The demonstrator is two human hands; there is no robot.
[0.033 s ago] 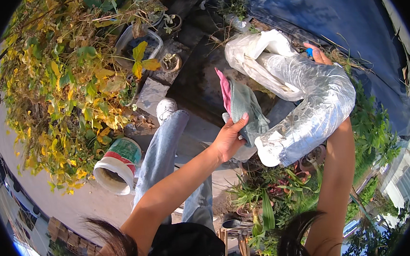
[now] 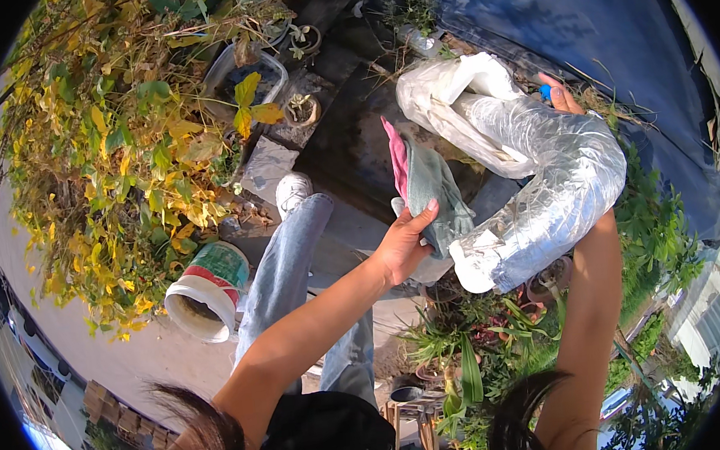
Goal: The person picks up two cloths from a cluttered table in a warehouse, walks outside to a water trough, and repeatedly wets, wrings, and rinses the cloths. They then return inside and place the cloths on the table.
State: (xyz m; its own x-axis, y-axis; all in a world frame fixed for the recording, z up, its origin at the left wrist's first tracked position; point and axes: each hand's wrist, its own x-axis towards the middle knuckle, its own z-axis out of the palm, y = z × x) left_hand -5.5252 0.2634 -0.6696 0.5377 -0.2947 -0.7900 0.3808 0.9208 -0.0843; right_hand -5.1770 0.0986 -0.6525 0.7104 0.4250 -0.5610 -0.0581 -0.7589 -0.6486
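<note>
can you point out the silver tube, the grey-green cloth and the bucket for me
silver tube point(image 2: 571, 162): head view, on its crinkled outer side near the bend
grey-green cloth point(image 2: 431, 181): head view, on the middle of its folds
bucket point(image 2: 226, 266): head view, on the green part of its outer wall

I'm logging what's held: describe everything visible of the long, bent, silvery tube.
The long, bent, silvery tube has a shiny, wrinkled skin like foil or plastic. It curves like a hook, its lower end blunt and white; crumpled white plastic-like sheeting adjoins its upper part. The right hand is behind it, apparently supporting it, fingers showing past its upper edge. Contact with the grey-green fabric is unclear.
</note>
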